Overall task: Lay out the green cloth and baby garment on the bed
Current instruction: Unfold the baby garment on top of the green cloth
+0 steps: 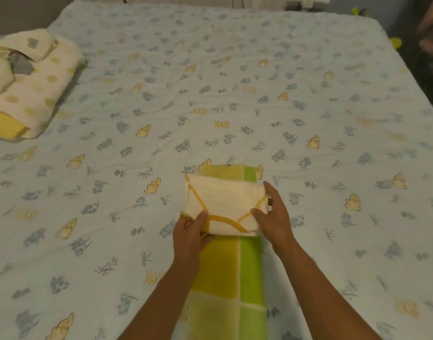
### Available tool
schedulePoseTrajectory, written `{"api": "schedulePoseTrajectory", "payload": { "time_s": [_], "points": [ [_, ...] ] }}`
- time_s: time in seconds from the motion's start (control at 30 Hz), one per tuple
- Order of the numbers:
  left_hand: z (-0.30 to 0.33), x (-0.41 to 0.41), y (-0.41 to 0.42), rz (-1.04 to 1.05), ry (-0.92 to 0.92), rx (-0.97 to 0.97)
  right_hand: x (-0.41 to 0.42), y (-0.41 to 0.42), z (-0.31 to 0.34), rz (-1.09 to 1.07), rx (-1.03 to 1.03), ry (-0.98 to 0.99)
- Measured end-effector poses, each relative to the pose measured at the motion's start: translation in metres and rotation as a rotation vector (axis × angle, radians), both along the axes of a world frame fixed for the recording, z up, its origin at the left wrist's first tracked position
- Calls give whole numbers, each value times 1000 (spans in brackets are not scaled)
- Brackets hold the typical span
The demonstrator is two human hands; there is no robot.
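A folded green and yellow checked cloth lies as a long strip on the bed, running from the near edge toward the middle. On its far half rests a folded white baby garment with yellow trim. My left hand pinches the garment's near left corner, thumb on top. My right hand grips the garment's right edge, fingers spread over it. Both forearms reach in from the bottom of the view.
The bed is covered by a pale sheet printed with blue flowers and yellow bears. A stack of folded cream, spotted and yellow cloths sits at the far left. A blurred person's limb shows at the top right.
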State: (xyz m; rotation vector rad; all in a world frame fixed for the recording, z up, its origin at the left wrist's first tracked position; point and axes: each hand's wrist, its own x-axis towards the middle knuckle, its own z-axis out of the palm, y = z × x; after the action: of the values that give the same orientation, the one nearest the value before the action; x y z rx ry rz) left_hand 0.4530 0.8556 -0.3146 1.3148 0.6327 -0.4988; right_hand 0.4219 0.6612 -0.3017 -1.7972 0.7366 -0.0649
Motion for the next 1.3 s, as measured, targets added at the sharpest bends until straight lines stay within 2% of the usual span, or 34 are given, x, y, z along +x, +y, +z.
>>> {"api": "schedulePoseTrajectory", "payload": {
  "time_s": [0.07,0.1,0.13,0.2,0.23,0.37,0.43,0.47,0.53,0.6,0.67,0.77,0.83,0.87,0.97,1.07,1.13,1.3],
  "points": [
    [-21,6,8,-111,95,70,7,-7,-25,71,-79,63],
    [-30,9,12,-182,126,173,8,-8,-36,113,-132,126],
    [-39,13,17,-267,105,321,7,-8,-46,139,-193,190],
    [-49,20,24,-419,-62,610,0,-7,-56,80,-308,267],
    [-52,23,27,-468,-132,676,-2,-7,-57,51,-345,270],
    [-45,36,26,-569,-195,697,-7,-11,-54,77,-297,186],
    [-31,49,22,-529,-148,598,2,-15,-47,48,-266,155],
    [-23,58,18,-454,-75,467,9,-17,-42,2,-218,126],
    [-9,77,8,-288,77,131,26,-23,-31,-144,21,32],
    [-1,97,-6,-177,102,-94,46,-28,-19,-283,333,-51],
    [-1,117,-21,-136,53,-149,66,-31,-12,-362,530,-123],
    [-12,139,-38,-135,-43,-109,90,-33,-18,-346,580,-175],
    [-22,147,-44,-171,-120,-50,97,-33,-27,-245,528,-159],
    [-28,148,-44,-232,-196,44,97,-32,-31,-163,467,-135],
    [-45,144,-39,-531,-535,456,93,-29,-47,146,211,-11],
    [-67,136,-39,-855,-799,727,94,-26,-64,340,-35,3],
    [-73,132,-43,-997,-810,864,100,-25,-70,377,-165,17],
    [-80,130,-48,-1060,-794,949,112,-29,-80,430,-360,101]
  ]
}}
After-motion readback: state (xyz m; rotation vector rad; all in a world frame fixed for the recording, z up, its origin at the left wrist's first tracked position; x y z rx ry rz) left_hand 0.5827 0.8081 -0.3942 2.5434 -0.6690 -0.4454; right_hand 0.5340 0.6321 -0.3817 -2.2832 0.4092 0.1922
